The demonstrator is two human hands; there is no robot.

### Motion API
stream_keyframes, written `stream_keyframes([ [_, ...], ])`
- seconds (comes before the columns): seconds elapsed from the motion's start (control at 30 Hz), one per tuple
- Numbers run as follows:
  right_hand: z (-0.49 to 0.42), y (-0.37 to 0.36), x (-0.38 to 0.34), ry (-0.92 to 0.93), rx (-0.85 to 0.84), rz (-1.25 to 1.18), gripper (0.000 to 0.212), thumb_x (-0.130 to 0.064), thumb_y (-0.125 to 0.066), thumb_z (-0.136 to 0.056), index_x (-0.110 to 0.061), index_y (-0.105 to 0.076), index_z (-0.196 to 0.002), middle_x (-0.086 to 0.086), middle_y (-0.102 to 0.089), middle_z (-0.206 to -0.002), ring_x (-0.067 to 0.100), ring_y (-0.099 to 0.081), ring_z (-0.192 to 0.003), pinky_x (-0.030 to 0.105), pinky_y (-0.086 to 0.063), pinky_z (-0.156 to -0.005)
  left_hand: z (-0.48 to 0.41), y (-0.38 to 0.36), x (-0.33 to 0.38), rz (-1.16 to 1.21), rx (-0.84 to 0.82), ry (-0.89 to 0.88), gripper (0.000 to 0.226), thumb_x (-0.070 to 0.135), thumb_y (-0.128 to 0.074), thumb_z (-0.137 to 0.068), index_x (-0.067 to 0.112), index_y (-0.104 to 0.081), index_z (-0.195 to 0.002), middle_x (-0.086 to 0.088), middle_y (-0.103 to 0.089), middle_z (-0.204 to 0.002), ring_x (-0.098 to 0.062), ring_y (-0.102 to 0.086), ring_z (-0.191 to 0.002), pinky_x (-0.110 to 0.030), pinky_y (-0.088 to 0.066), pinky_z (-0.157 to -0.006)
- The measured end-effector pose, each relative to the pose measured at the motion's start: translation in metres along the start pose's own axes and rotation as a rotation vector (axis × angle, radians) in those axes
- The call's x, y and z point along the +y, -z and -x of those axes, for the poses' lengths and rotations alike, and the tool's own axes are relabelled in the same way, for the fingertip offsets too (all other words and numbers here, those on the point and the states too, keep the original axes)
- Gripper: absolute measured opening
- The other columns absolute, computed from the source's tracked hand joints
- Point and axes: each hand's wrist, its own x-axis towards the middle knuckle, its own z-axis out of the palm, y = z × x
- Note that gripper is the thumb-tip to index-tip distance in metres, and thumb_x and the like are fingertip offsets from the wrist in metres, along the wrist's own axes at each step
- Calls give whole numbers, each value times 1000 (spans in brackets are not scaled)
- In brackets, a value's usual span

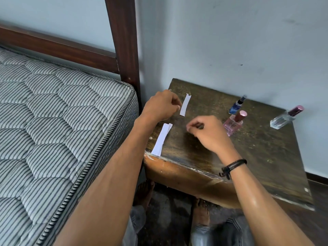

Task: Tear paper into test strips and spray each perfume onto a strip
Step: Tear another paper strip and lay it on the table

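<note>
A striped quilted mattress (53,121) fills the left side, with a dark wooden bedpost (124,41) rising at its corner against a pale wall. To the right of the bed stands a small, worn wooden bedside table (257,157).

Near the table's front left corner lie two white paper strips (162,139), overlapping, flat on the wood. Their long axis runs from the front edge away toward the wall, leaning slightly right. They sit just below the left wrist, untouched by any finger.

The left hand (162,105) reaches in from the lower left, forearm angled up across the table's edge, back of the hand facing the camera. Its fingers are curled in, and the fingertips (178,107) meet the left edge of a single paper strip (185,104). Whether they pinch it or only touch it cannot be told. This strip sits near the back left of the table, long axis pointing away toward the wall with a slight rightward lean, its far end a little ragged.

The right hand (207,132) hovers over the table's middle, wrist bent, a dark cord bracelet (232,166) on the wrist. Its fingers are curled, thumb and forefinger drawn close, with nothing visible between them. It is apart from both sets of strips.

Further right stand a blue spray bottle (237,105), a pink perfume bottle (233,125) just beside the right hand, and a clear perfume bottle (284,118) well apart.
</note>
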Motion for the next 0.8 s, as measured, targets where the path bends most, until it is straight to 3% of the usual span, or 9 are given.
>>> stream_keyframes([
  [0.1, 27, 12, 16, -114, -76, 20, 16, -25, -74, -93, -34, -75, -80, -16, -72, -79, 2, -66, -74, 24, -50, -65, 4, -11, 15, 82, -60, -52, 10, 23, -73, -86, 29, -77, -93, 11, -72, -94, -11, -66, -94, -33, -54, -90],
  [0.27, 47, 39, 48, -315, -104, 8, 14, -26, -80, -84, -28, -79, -70, -11, -74, -65, 7, -70, -67, 37, -61, -76, 7, -39, 42, 142, -133, -104, 13, 21, -76, -86, 24, -78, -98, 4, -75, -101, -11, -67, -94, -25, -50, -93],
  [0.37, 50, 55, 67, -410, 15, -18, 14, -30, -84, -78, -24, -77, -68, -10, -72, -60, 14, -73, -70, 46, -62, -83, 8, -55, 56, 180, -178, -113, 26, 17, -73, -87, 18, -75, -113, 1, -75, -111, -12, -67, -104, -22, -47, -98],
  [0.47, 46, 62, 79, -415, 176, -99, 14, -32, -87, -78, -27, -73, -77, -7, -76, -72, 19, -74, -79, 52, -60, -87, 9, -68, 65, 177, -247, -109, 42, 7, -68, -88, 15, -67, -129, 0, -71, -123, -14, -65, -115, -28, -45, -108],
  [0.53, 43, 62, 81, -371, 237, -135, 22, -32, -87, -80, -31, -68, -91, -6, -75, -91, 20, -73, -87, 52, -59, -88, 9, -73, 68, 155, -267, -104, 49, 3, -63, -87, 17, -63, -134, 0, -69, -128, -15, -63, -120, -32, -44, -111],
  [0.6, 39, 60, 80, -319, 277, -147, 31, -32, -87, -81, -35, -65, -103, -11, -72, -97, 17, -71, -88, 46, -58, -83, 9, -77, 69, 176, -284, -101, 50, -1, -60, -86, 16, -64, -133, -1, -69, -127, -16, -63, -119, -33, -44, -111],
  [0.7, 34, 56, 78, -252, 310, -145, 29, -31, -86, -82, -36, -65, -101, -17, -69, -95, 3, -64, -81, 28, -45, -67, 8, -78, 69, 237, -309, -109, 47, -4, -59, -84, 15, -69, -125, -2, -73, -119, -16, -67, -113, -36, -49, -107],
  [0.8, 29, 52, 78, -228, 319, -142, 19, -34, -85, -84, -29, -70, -96, -15, -72, -95, 3, -65, -82, 32, -48, -71, 7, -78, 70, 276, -331, -120, 47, -7, -58, -82, 15, -72, -121, -3, -75, -115, -15, -68, -111, -37, -51, -105],
])
